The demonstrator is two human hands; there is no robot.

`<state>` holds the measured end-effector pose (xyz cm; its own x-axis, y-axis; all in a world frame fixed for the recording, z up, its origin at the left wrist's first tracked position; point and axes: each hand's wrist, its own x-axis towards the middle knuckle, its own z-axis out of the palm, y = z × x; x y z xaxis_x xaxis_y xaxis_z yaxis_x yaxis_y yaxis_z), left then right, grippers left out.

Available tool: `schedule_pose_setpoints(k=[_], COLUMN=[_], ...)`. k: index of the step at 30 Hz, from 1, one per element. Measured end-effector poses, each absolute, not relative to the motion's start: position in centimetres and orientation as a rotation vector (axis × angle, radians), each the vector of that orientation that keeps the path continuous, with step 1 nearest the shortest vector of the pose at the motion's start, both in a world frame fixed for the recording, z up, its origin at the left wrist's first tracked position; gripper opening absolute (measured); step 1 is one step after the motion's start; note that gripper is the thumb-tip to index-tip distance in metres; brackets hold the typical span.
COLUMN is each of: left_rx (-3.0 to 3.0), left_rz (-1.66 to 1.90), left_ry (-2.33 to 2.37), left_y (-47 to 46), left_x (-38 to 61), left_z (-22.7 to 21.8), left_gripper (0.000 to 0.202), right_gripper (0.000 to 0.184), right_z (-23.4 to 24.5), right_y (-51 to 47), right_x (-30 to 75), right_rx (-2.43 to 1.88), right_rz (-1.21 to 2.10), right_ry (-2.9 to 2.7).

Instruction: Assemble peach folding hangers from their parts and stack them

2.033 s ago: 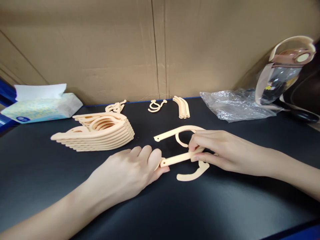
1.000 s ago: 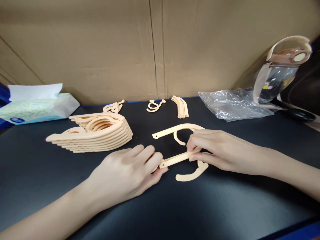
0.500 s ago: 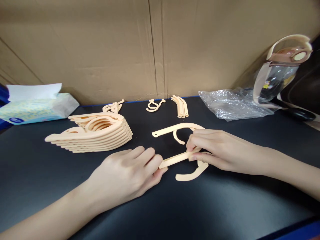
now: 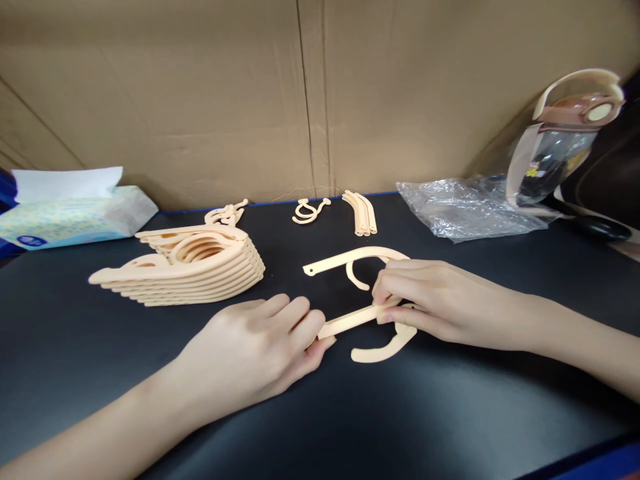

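My left hand (image 4: 265,347) pinches the left end of a cream plastic hanger arm (image 4: 350,322) between thumb and curled fingers. The right end of that arm is pinched in my right hand (image 4: 425,299), and those fingers hide the joint there. A curved hook (image 4: 385,352) hangs out below my right hand, on the near side. Just beyond my right hand lies another hanger arm (image 4: 345,257) with a small hole at its left end. Beside it a thin curved piece (image 4: 356,277) shows, partly hidden by the hand.
A stack of cream hanger pieces (image 4: 200,270) stands at left. Behind it are loose hooks (image 4: 227,215), more hooks (image 4: 307,212) and curved arms (image 4: 361,213). A tissue pack (image 4: 80,217), crumpled clear plastic bag (image 4: 450,207) and tilted water bottle (image 4: 560,153) lie along the cardboard wall (image 4: 225,100).
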<state>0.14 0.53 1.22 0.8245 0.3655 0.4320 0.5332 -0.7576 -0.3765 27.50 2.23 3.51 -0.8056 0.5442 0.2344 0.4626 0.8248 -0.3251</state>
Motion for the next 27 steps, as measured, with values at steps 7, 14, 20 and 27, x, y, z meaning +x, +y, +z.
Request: schedule_pose_setpoints(k=[7,14,20,27], left_rx=[-2.583,-2.588,-2.595,-2.616], left_rz=[-0.435,-0.442,-0.448,-0.445], left_ry=[-0.655,-0.647,-0.655,-0.648], left_y=[0.6,0.8,0.8,0.7], left_x=[-0.1,0.0,0.0,-0.2], left_z=[1.1,1.2,1.2,1.0], left_gripper=[0.033,0.033,0.033,0.031], right_gripper=[0.019,0.023,0.02,0.025], right_z=[3.4,3.8,3.8,3.3], right_y=[2.2,2.1,2.9,3.3], right_x=[27.6,27.6,28.0,28.1], right_rx=[-0.704,-0.607,-0.743,-0.793], right_rz=[0.333,0.209,0.079,0.106], right_ry=[-2.71,-2.632,-2.593,-2.68])
